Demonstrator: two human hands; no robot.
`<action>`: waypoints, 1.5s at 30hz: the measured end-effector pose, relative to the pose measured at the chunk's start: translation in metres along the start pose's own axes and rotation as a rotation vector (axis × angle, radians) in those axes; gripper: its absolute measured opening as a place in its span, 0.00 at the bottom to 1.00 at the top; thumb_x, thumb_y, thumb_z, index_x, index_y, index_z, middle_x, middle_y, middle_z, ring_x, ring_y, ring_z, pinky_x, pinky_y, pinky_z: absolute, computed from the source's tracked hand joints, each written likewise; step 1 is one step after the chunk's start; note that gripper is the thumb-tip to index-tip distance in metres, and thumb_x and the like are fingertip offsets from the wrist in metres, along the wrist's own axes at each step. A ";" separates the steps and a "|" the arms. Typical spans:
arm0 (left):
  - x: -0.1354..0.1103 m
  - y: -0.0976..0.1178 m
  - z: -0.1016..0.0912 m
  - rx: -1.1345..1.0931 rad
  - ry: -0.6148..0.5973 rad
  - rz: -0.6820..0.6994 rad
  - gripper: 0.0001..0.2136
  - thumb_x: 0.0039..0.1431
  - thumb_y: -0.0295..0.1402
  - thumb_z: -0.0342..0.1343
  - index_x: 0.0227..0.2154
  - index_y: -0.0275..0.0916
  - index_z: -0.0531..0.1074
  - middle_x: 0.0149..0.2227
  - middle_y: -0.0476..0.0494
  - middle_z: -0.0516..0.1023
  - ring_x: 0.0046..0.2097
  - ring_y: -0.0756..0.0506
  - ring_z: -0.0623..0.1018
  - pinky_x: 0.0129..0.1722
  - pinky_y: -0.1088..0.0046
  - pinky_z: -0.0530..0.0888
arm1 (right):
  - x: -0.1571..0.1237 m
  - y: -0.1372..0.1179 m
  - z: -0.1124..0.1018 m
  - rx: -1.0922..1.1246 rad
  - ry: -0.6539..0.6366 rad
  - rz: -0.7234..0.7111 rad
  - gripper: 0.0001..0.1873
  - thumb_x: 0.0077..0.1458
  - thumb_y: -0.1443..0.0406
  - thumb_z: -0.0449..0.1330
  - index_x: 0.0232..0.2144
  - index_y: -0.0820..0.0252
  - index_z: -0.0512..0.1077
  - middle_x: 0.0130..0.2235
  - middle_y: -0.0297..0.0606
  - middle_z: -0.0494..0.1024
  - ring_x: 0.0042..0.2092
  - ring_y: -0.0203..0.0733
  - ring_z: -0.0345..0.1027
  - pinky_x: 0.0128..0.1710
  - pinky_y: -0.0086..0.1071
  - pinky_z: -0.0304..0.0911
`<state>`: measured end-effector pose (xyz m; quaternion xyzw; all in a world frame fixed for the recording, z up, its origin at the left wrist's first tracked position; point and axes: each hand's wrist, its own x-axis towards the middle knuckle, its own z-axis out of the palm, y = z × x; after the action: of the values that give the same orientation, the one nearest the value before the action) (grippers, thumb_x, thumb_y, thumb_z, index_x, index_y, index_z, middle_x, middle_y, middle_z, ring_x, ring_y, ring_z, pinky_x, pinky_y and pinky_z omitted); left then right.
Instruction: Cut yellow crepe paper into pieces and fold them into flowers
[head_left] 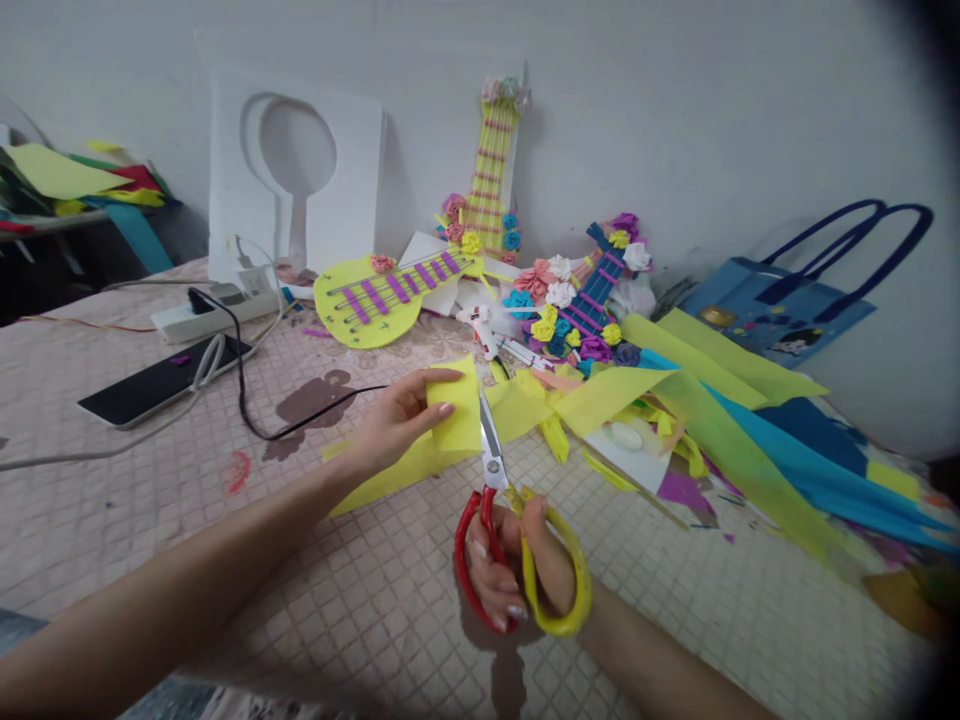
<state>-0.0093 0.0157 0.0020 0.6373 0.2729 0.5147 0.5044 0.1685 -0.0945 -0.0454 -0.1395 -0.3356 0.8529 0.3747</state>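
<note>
Between the thumb and fingers of my left hand (405, 415) is a folded piece of yellow crepe paper (459, 415). My right hand (517, 565) grips a pair of scissors (491, 460) by its red and yellow handles. The blades point away from me, along the right edge of the folded paper; whether they touch it I cannot tell. A yellow crepe paper strip (397, 485) lies on the table below my left hand, and more yellow paper stretches right behind the blades.
Flower-decorated paper guitars (371, 300) and a glue gun (480, 325) are at the back. Yellow and blue paper strips (780, 450) spread right, before a blue bag (772, 300). A phone (161, 385), power strip (214, 315) and cables lie left. A white cut-out board (225, 170) leans on the wall.
</note>
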 end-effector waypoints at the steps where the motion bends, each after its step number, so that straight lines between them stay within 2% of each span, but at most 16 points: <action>1: 0.000 0.001 0.000 0.042 0.021 0.009 0.13 0.56 0.35 0.57 0.44 0.38 0.73 0.43 0.42 0.76 0.36 0.50 0.73 0.34 0.77 0.70 | 0.000 -0.001 0.001 -0.005 0.011 0.013 0.35 0.47 0.34 0.46 0.29 0.61 0.64 0.17 0.23 0.59 0.13 0.26 0.49 0.15 0.25 0.59; 4: -0.001 0.001 -0.001 0.132 0.077 0.001 0.12 0.61 0.36 0.52 0.43 0.38 0.74 0.42 0.43 0.76 0.36 0.50 0.72 0.34 0.77 0.69 | -0.001 -0.002 0.004 -0.018 0.021 0.036 0.36 0.47 0.34 0.46 0.30 0.62 0.65 0.18 0.25 0.60 0.15 0.27 0.52 0.18 0.26 0.61; 10: -0.001 -0.002 0.002 0.039 0.024 -0.026 0.14 0.58 0.34 0.55 0.47 0.38 0.70 0.43 0.41 0.75 0.35 0.51 0.73 0.31 0.79 0.69 | -0.001 -0.003 0.004 -0.029 0.014 0.054 0.38 0.46 0.33 0.44 0.32 0.62 0.64 0.19 0.25 0.61 0.16 0.28 0.53 0.20 0.28 0.61; 13: -0.002 -0.002 0.004 -0.040 -0.002 -0.054 0.22 0.58 0.34 0.56 0.55 0.40 0.63 0.37 0.44 0.77 0.34 0.50 0.74 0.30 0.78 0.71 | -0.001 -0.003 0.005 -0.037 0.029 0.043 0.37 0.47 0.34 0.44 0.32 0.62 0.64 0.19 0.25 0.61 0.16 0.29 0.54 0.20 0.28 0.61; 16: -0.005 -0.001 0.007 -0.083 -0.017 -0.098 0.30 0.58 0.34 0.56 0.62 0.41 0.53 0.30 0.47 0.76 0.28 0.52 0.72 0.25 0.80 0.70 | 0.000 -0.003 0.005 -0.037 0.051 0.024 0.37 0.48 0.34 0.44 0.32 0.62 0.65 0.19 0.26 0.61 0.16 0.29 0.54 0.20 0.28 0.60; 19: -0.009 -0.002 0.010 -0.090 -0.014 -0.134 0.34 0.58 0.34 0.57 0.64 0.41 0.47 0.25 0.50 0.73 0.22 0.53 0.68 0.21 0.80 0.67 | 0.001 -0.003 0.006 -0.035 0.060 0.003 0.37 0.48 0.34 0.44 0.31 0.62 0.65 0.19 0.26 0.61 0.16 0.29 0.52 0.19 0.28 0.59; 22: -0.010 -0.002 0.011 -0.102 -0.016 -0.175 0.35 0.58 0.35 0.57 0.65 0.43 0.44 0.25 0.51 0.73 0.21 0.54 0.67 0.19 0.79 0.65 | 0.001 -0.004 0.006 -0.039 0.072 0.007 0.37 0.47 0.34 0.44 0.31 0.61 0.64 0.19 0.25 0.60 0.16 0.29 0.52 0.19 0.28 0.59; 30: -0.009 -0.002 0.012 -0.140 -0.013 -0.141 0.33 0.58 0.35 0.57 0.63 0.47 0.48 0.28 0.49 0.75 0.22 0.53 0.70 0.20 0.79 0.67 | 0.002 -0.006 0.007 -0.016 0.005 0.036 0.38 0.47 0.33 0.42 0.31 0.61 0.64 0.19 0.25 0.60 0.15 0.28 0.51 0.19 0.28 0.59; 34: -0.010 0.000 0.011 -0.107 -0.016 -0.120 0.18 0.57 0.35 0.57 0.50 0.41 0.68 0.35 0.46 0.76 0.29 0.52 0.73 0.26 0.79 0.70 | 0.002 -0.006 0.007 -0.017 -0.013 0.020 0.37 0.48 0.34 0.42 0.32 0.62 0.65 0.19 0.25 0.60 0.16 0.29 0.52 0.20 0.28 0.59; 36: -0.010 0.001 0.011 -0.059 -0.015 -0.111 0.13 0.58 0.37 0.55 0.45 0.39 0.72 0.37 0.44 0.76 0.31 0.52 0.73 0.28 0.79 0.70 | 0.002 -0.006 0.007 -0.010 -0.010 0.008 0.37 0.49 0.35 0.43 0.32 0.62 0.65 0.19 0.25 0.61 0.16 0.28 0.52 0.20 0.28 0.59; 40: -0.010 -0.001 0.010 0.028 0.010 -0.072 0.13 0.60 0.39 0.53 0.44 0.39 0.73 0.38 0.43 0.76 0.33 0.51 0.72 0.28 0.79 0.69 | 0.002 -0.005 0.007 -0.002 -0.007 0.010 0.37 0.49 0.35 0.43 0.32 0.62 0.66 0.19 0.26 0.61 0.16 0.29 0.52 0.20 0.29 0.60; 45: -0.011 -0.003 0.012 -0.056 -0.010 -0.136 0.14 0.58 0.37 0.55 0.46 0.39 0.71 0.37 0.44 0.76 0.30 0.52 0.72 0.28 0.79 0.69 | 0.001 -0.005 0.008 0.004 0.004 0.011 0.37 0.49 0.35 0.44 0.32 0.62 0.66 0.20 0.26 0.61 0.16 0.28 0.52 0.20 0.28 0.60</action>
<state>-0.0012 0.0032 -0.0043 0.6055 0.2983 0.4835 0.5574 0.1669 -0.0949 -0.0364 -0.1424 -0.3323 0.8554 0.3709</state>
